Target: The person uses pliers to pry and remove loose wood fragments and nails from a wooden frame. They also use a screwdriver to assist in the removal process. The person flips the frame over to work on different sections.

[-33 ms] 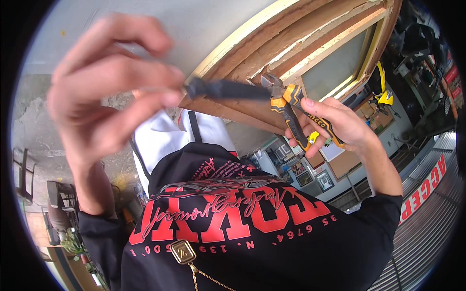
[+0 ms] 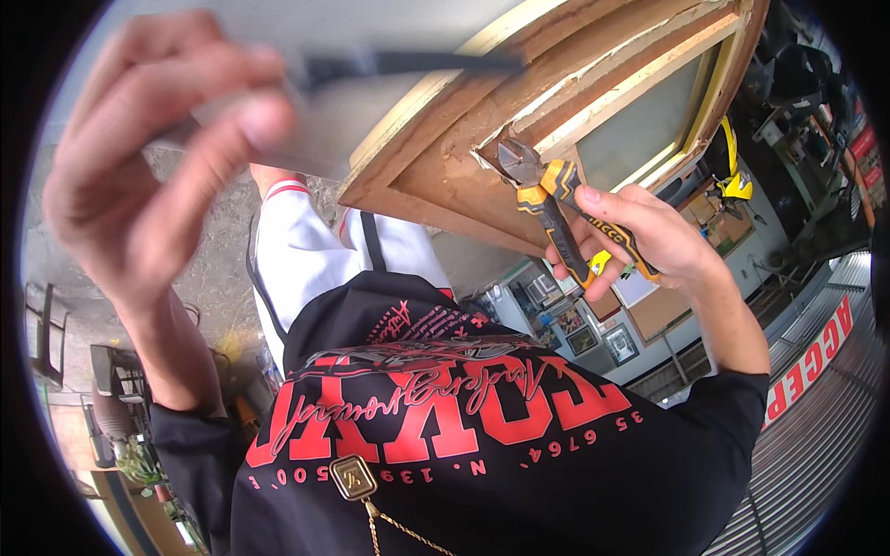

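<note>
My left hand (image 2: pixel 158 139), raised at the upper left and smeared by motion, pinches one end of a long, thin dark strip (image 2: pixel 399 63). The strip points to the right and is too blurred to tell its exact kind. My right hand (image 2: pixel 640 232) is closed round the yellow-and-black handles of diagonal cutting pliers (image 2: pixel 558 208). Their metal jaws point up and to the left, in front of a wooden frame. A gap separates the strip from the jaws, which lie below its far end.
Just beyond the pliers stands the wooden frame (image 2: pixel 417 190) with a greyish pane (image 2: pixel 640 120) set in it. A light grey surface (image 2: pixel 371 23) lies at the top. Framed items (image 2: pixel 616 345) and a yellow object (image 2: pixel 735 185) are to the right, a dark stool (image 2: pixel 116 389) at the lower left.
My left hand has moved up and to the left with the strip, whose far end has left the pliers' jaws. The right hand and pliers have hardly moved.
</note>
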`<state>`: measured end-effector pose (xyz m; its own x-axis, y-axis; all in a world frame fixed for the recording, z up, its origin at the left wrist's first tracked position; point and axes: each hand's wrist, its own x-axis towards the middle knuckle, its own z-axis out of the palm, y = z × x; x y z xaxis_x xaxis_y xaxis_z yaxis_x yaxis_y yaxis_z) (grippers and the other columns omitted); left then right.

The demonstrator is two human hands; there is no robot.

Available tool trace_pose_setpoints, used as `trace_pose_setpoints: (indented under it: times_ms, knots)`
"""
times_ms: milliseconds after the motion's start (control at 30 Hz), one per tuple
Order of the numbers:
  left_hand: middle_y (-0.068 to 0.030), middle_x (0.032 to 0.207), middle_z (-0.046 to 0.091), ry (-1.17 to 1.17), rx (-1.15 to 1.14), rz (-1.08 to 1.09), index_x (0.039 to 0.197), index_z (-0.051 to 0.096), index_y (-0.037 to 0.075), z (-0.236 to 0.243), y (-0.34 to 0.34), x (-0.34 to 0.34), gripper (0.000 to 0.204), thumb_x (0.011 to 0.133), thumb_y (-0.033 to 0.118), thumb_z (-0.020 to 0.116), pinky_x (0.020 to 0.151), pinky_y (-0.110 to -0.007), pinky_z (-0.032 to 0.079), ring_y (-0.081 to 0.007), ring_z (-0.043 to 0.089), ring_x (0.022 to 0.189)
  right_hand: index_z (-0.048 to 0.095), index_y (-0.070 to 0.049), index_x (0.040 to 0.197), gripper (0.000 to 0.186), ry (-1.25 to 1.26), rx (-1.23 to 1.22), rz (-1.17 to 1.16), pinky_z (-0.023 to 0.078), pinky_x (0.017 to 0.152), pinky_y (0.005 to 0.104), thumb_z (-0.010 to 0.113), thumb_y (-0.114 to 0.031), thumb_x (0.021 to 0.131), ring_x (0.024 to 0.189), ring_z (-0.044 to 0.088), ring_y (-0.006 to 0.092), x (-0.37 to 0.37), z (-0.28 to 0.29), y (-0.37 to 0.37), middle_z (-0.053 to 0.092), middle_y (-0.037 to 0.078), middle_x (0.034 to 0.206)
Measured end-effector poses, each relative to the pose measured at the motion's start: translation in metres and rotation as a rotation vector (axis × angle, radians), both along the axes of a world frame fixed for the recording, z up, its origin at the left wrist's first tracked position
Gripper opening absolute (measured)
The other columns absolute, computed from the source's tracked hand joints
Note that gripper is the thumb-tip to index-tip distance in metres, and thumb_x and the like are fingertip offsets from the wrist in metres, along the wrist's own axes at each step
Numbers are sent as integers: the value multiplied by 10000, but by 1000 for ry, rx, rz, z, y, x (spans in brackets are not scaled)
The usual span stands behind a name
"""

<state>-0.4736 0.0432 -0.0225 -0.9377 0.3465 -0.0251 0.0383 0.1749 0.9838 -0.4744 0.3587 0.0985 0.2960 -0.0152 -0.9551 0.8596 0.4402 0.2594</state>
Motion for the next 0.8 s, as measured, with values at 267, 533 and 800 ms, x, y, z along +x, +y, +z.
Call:
trace_pose_setpoints:
  times_ms: [267,533,800]
  knots:
    - [-68,961,661,518,-852,124,1010,717,62,-4,36,8,326,711,169,790,743,-304,450,-167,589,851,614,168,944,746,-4,48,-17,593,513,324,447,-558,905,769,674,296,0,2,-2,646,263,894]
    - [-144,974,596,0,31,129,1131,632,8,-3,95,45,499,638,-30,693,734,-317,496,-247,596,847,594,164,966,720,-89,113,-90,582,467,344,437,-537,922,737,679,311,-12,2,-12,644,267,885]
    - [-143,951,597,-67,112,149,1085,650,2,-8,96,44,469,624,-80,671,724,-308,498,-241,602,823,575,150,1025,695,-155,144,-49,574,453,356,455,-527,921,724,678,305,-27,0,-22,643,254,858]
